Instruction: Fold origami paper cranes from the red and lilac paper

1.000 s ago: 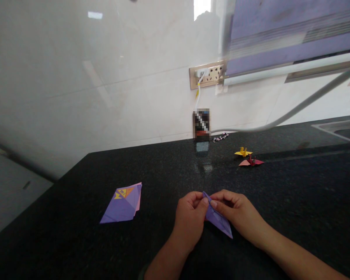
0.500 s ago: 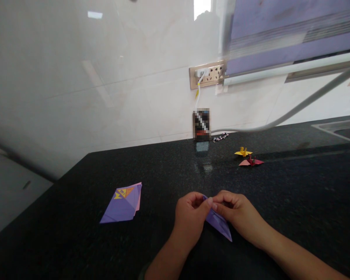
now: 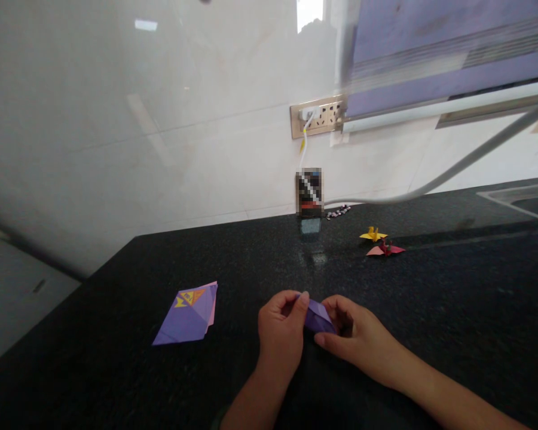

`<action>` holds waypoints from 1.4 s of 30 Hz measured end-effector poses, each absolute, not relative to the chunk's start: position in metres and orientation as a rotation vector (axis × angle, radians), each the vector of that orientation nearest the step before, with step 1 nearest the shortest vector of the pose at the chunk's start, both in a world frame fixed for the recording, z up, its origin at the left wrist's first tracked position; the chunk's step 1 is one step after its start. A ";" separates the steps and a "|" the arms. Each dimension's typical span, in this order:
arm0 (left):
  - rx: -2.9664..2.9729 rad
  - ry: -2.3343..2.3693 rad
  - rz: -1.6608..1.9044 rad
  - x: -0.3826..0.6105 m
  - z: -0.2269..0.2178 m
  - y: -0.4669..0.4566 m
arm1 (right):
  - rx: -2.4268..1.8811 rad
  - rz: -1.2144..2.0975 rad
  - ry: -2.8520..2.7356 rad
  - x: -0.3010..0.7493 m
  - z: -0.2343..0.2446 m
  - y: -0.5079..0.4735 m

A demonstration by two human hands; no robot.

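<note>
A small piece of folded purple paper [image 3: 319, 318] is in front of me, low over the dark countertop. My left hand [image 3: 281, 328] pinches its left end, thumb on top and fingers curled behind. At the paper's right end is my right hand [image 3: 363, 340], its thumb apart from the curled fingers. Those fingers reach the paper's right edge, and where they touch behind it is hidden. Farther left lies a flat stack of folded paper [image 3: 186, 319], purple on top with a yellow and orange printed patch and a pink layer beneath.
A yellow paper crane [image 3: 373, 234] and a red and pink paper crane [image 3: 386, 248] stand at the back right. By the wall are a blurred dark object [image 3: 310, 192], a beaded string [image 3: 339, 211] and a grey hose [image 3: 412, 196]. A sink edge [image 3: 515, 206] shows far right.
Both thumbs were close together on the paper; now my right thumb has come away and the hands are farther apart. The paper's long lower point, which stuck out toward me, no longer shows.
</note>
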State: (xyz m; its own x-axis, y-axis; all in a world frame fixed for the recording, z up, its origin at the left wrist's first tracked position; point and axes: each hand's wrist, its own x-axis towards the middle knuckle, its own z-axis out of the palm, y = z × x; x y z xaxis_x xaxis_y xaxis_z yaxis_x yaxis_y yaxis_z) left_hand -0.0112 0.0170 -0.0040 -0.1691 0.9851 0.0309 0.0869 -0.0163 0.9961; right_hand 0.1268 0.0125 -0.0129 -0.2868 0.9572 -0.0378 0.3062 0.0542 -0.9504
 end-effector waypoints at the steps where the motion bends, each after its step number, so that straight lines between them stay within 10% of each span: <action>1: 1.176 1.384 1.318 -0.011 -0.004 0.018 | -1.316 1.212 -1.689 0.127 -0.014 0.013; 11: 0.997 1.267 0.966 -0.002 -0.007 0.014 | -1.279 0.723 -1.822 0.142 -0.012 0.021; 42: 1.551 1.343 0.988 -0.006 -0.010 0.007 | -1.122 0.834 -1.769 0.140 -0.008 0.019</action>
